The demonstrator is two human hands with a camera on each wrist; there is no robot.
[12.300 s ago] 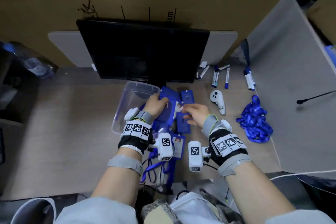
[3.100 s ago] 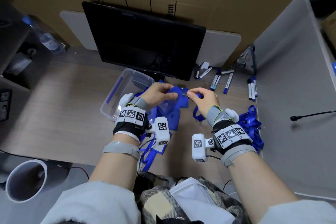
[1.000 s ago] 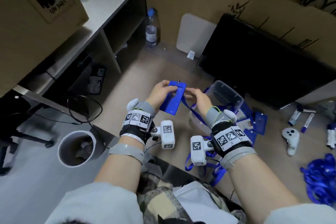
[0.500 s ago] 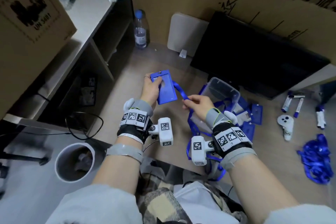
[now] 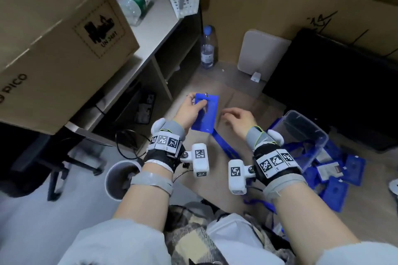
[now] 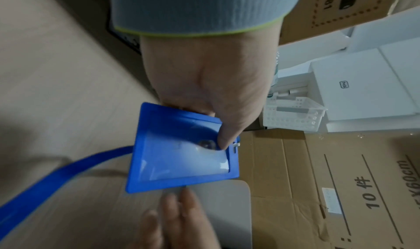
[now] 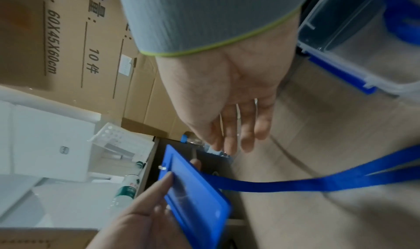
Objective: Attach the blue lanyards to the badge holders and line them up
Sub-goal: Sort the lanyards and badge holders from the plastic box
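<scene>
My left hand (image 5: 191, 109) pinches a blue badge holder (image 5: 206, 112) near its top edge, thumb on the clear window (image 6: 181, 155), above the left part of the desk. A metal clip (image 5: 206, 94) shows at the holder's top. A blue lanyard (image 5: 224, 146) trails from under the holder toward my lap; in the right wrist view the lanyard (image 7: 318, 181) runs off to the right. My right hand (image 5: 234, 116) hovers just right of the holder, fingers straight and relaxed (image 7: 236, 136), holding nothing.
A clear plastic box (image 5: 301, 131) stands at the right with several blue badge holders (image 5: 336, 178) around it. A black monitor (image 5: 333, 84) is behind. A water bottle (image 5: 207, 47), a shelf with a cardboard box (image 5: 53, 45), and a bin (image 5: 120, 178) lie to the left.
My right hand has let go of the lanyard and moved up beside the holder. The left hand keeps the holder, which now sits closer to the desk's left part.
</scene>
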